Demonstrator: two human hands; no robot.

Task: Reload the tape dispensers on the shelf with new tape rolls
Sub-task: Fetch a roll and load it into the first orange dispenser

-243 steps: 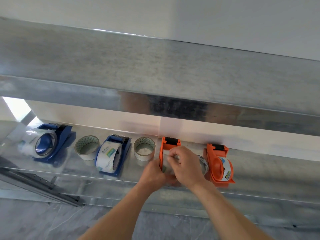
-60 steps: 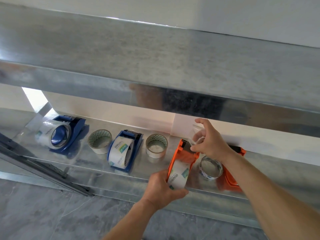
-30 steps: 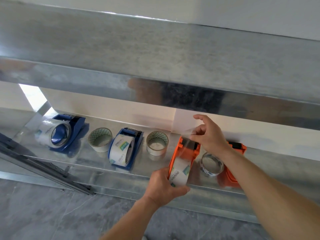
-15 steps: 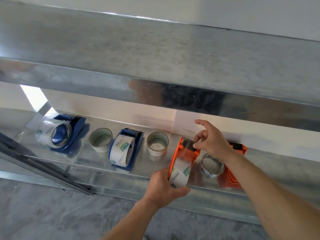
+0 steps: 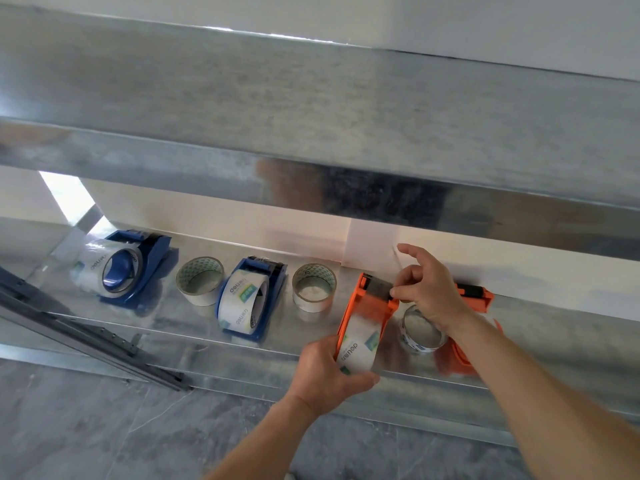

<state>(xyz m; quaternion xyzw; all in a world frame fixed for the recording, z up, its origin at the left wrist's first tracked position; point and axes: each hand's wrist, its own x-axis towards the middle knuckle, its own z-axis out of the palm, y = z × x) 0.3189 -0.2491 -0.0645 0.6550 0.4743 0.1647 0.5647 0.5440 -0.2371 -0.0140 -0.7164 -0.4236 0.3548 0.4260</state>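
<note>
Orange plastic fills both hands: the left hand grips the rear of the near dispenser, fingers curled round the clear tape roll seated in it. The right hand pinches its toothed front end, index finger raised. The dispenser is at the metal shelf's front edge, lower centre of the frame. Just right of it a loose roll lies flat, and a second orange dispenser shows behind the right wrist. To the left sit a spare roll, a loaded blue dispenser, another roll and a far blue dispenser.
</note>
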